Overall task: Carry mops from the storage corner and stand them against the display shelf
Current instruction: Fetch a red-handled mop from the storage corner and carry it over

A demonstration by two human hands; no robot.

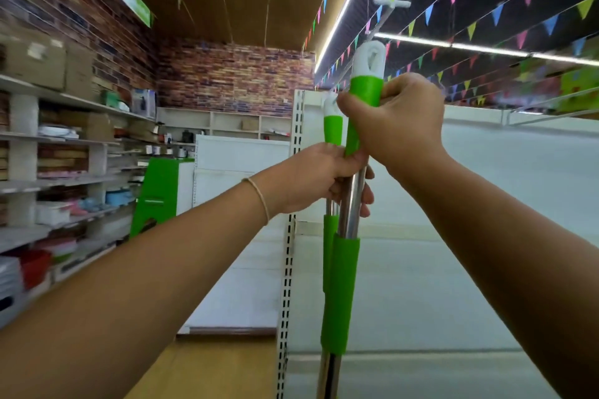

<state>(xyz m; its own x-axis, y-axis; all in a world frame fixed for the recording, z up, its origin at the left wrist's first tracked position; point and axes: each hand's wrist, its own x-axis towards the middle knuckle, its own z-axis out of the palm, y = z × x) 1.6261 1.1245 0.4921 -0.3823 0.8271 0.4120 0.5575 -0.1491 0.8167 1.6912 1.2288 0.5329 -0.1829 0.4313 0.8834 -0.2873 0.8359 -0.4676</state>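
Midway through the job, we grip two mop handles (pixel 351 204) upright, left hand (pixel 311 181) below, right hand (pixel 398 120) above, apparently beside the display shelf (pixel 288 269), neither mop set down yet.

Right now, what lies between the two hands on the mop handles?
In the head view, nothing separate: the right hand grips the nearer mop's upper green sleeve, the left hand holds both steel poles just below, and the hands touch.

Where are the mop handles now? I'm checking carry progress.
Head view, centre: both mop handles stand upright, gripped by the left hand and right hand, before the white display shelf.
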